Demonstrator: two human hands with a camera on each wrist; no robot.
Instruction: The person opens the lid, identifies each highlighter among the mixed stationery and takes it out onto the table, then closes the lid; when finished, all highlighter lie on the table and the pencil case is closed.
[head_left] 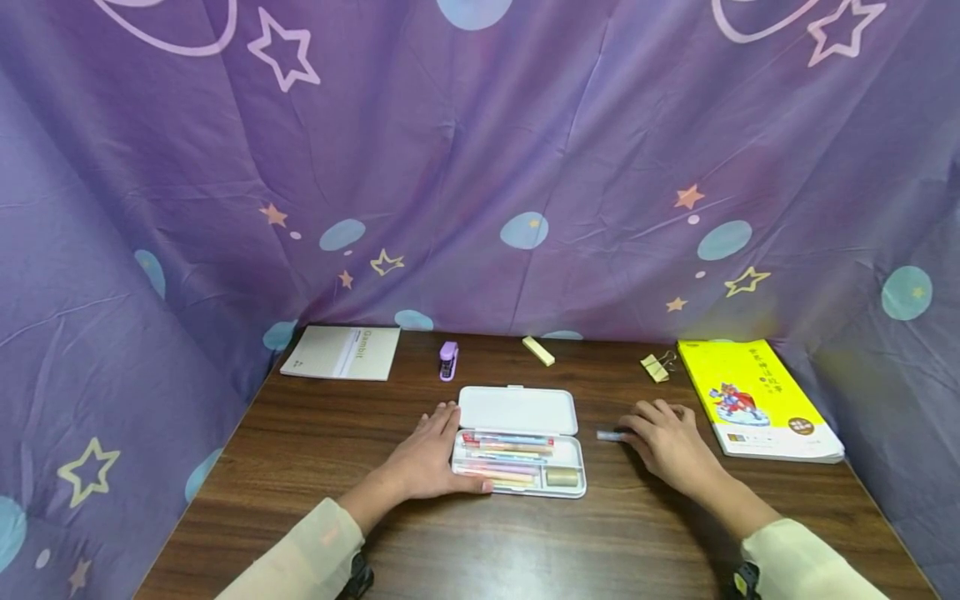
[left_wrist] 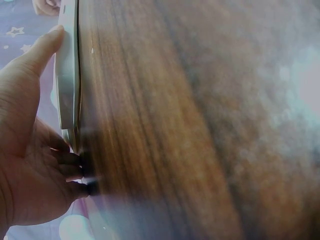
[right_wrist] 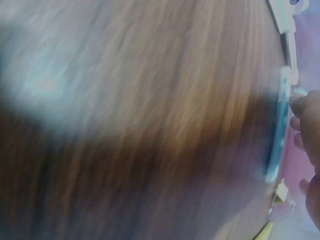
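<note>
Against left hand [head_left: 420, 454], fingers spread: white pencil case [head_left: 517, 413], lid back, thumb on its near edge
At right hand [head_left: 666, 442], fingers curled: slim blue stick [head_left: 610, 436], pinched at fingertips
Beyond right fingers: yellow binder clip [head_left: 656, 367]

On the table [head_left: 480, 546] before you, the pencil case [head_left: 568, 452] has its lid [head_left: 517, 410] behind and pens [head_left: 510, 447] inside. Your left hand [head_left: 425, 457] touches its left side; to its right, your right hand [head_left: 671, 446] is at a stick [head_left: 610, 436]. Farther back, from left, lie the notebook [head_left: 322, 353], stapler [head_left: 448, 361], small block [head_left: 538, 351] and clip [head_left: 656, 367]. The book [head_left: 757, 400] is rightmost.
</note>
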